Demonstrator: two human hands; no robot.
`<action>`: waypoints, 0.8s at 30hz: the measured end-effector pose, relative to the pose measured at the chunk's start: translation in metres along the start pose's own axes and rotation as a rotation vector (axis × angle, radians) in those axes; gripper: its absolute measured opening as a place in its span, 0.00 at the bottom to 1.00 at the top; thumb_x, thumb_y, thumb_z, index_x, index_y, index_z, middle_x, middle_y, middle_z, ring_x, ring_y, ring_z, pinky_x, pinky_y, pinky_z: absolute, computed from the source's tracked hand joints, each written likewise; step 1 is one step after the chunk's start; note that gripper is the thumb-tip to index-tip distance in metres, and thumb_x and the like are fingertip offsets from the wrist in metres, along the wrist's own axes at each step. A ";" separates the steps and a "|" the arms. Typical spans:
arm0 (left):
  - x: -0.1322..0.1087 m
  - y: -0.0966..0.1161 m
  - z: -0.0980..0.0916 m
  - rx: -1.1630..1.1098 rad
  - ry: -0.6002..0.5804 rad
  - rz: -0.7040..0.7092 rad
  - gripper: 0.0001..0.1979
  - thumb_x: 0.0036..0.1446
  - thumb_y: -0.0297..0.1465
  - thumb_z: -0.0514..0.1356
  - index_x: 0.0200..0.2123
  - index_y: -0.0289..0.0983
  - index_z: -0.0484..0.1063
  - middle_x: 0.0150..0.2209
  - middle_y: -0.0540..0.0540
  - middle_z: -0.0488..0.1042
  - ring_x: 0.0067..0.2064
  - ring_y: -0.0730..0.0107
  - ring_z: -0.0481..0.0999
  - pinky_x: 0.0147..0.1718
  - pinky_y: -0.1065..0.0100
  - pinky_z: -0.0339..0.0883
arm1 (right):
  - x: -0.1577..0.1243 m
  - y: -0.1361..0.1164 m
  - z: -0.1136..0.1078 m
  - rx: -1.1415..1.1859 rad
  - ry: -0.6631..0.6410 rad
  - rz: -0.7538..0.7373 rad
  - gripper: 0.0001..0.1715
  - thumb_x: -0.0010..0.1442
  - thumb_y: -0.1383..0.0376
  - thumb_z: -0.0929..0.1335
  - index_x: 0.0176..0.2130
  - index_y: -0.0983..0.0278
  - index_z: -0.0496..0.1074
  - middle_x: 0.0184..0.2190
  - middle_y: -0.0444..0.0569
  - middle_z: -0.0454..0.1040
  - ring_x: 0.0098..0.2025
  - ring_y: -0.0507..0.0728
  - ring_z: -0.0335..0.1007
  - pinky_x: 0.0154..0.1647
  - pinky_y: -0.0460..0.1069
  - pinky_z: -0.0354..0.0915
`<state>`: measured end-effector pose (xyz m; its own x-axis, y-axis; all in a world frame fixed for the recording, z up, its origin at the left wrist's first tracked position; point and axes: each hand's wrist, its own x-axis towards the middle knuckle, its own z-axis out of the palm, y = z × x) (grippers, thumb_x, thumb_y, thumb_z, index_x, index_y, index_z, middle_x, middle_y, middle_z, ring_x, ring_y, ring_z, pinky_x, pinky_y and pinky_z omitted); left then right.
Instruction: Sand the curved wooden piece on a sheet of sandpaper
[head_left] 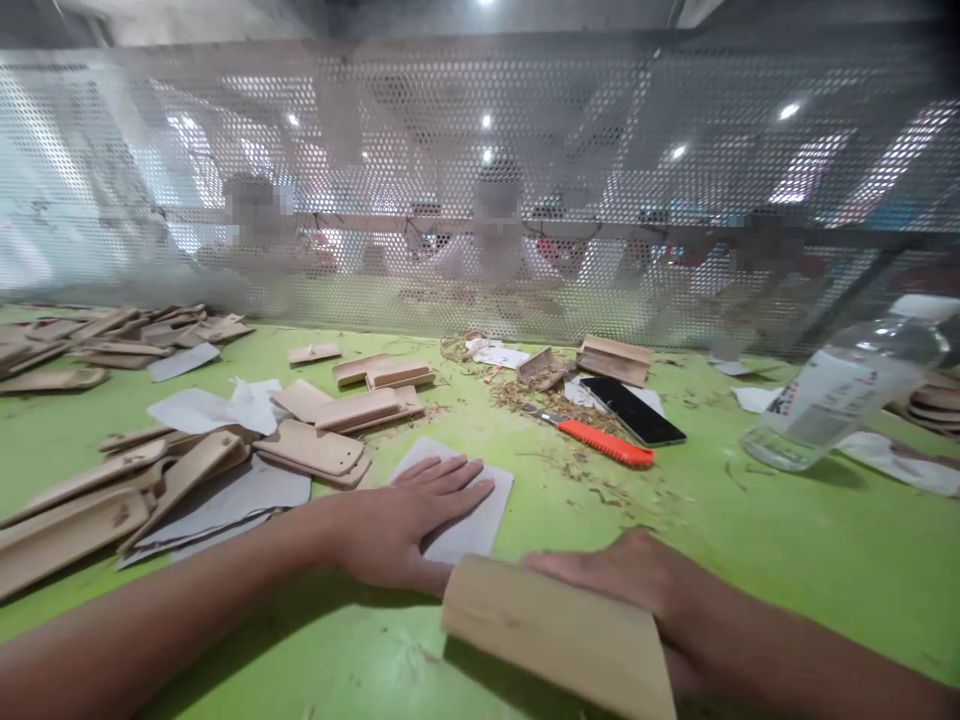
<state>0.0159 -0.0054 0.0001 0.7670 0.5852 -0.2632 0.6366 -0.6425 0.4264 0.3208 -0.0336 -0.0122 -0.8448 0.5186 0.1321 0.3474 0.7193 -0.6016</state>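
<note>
The left hand (401,520) lies flat, palm down, on a white paper sheet (491,500) on the green worktop (720,590); its four fingers extend forward nearly parallel, and its thumb is spread toward the curved bamboo piece (551,640). From here I cannot tell whether that thumb touches the piece. The right hand (622,575) grips the same piece at its far, right side: the thumb runs along the upper edge, and the remaining fingers are concealed behind the material. The piece is positioned at the near edge of the view, right of the left hand, convex face up, casting a shadow on the surface below. Forward of the right hand lies a cutter with an orange handle (607,443), blade pointing left, with a dark phone (634,410) just behind it. Shavings (585,485) are scattered around the cutter. A clear bottle (840,390) stands at the right. Further bamboo pieces (360,408) are stacked left of the sheet, beside crumpled paper (225,407). A perforated screen (420,130) borders the far side.
</note>
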 end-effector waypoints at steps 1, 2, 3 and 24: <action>0.000 0.000 0.000 -0.004 -0.001 0.006 0.50 0.65 0.55 0.60 0.77 0.40 0.40 0.76 0.40 0.34 0.76 0.43 0.35 0.72 0.42 0.32 | 0.000 0.000 0.000 -0.030 0.003 -0.011 0.13 0.69 0.57 0.66 0.47 0.59 0.77 0.29 0.46 0.81 0.25 0.53 0.73 0.28 0.45 0.62; 0.000 0.000 0.000 -0.011 0.004 0.010 0.50 0.65 0.55 0.60 0.77 0.40 0.41 0.76 0.40 0.34 0.76 0.42 0.35 0.72 0.42 0.33 | 0.000 0.001 -0.001 -0.077 0.030 -0.013 0.14 0.70 0.57 0.65 0.48 0.59 0.77 0.29 0.47 0.81 0.25 0.53 0.72 0.27 0.46 0.61; 0.000 0.000 0.000 -0.018 0.013 0.008 0.50 0.64 0.56 0.60 0.77 0.40 0.42 0.76 0.39 0.35 0.76 0.41 0.35 0.72 0.42 0.33 | 0.001 0.002 -0.002 -0.134 0.065 -0.012 0.15 0.71 0.58 0.64 0.50 0.59 0.76 0.30 0.48 0.82 0.26 0.54 0.73 0.27 0.46 0.61; -0.004 0.002 0.002 -0.031 0.003 -0.020 0.50 0.67 0.59 0.54 0.77 0.38 0.39 0.76 0.39 0.32 0.76 0.43 0.32 0.72 0.42 0.31 | 0.010 0.001 -0.004 1.126 0.468 0.677 0.29 0.59 0.43 0.72 0.28 0.57 0.57 0.13 0.28 0.43 0.15 0.46 0.30 0.16 0.44 0.38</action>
<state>0.0144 -0.0096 0.0004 0.7539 0.5993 -0.2693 0.6489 -0.6150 0.4480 0.3147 -0.0256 -0.0085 -0.3556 0.8774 -0.3220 -0.0700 -0.3686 -0.9270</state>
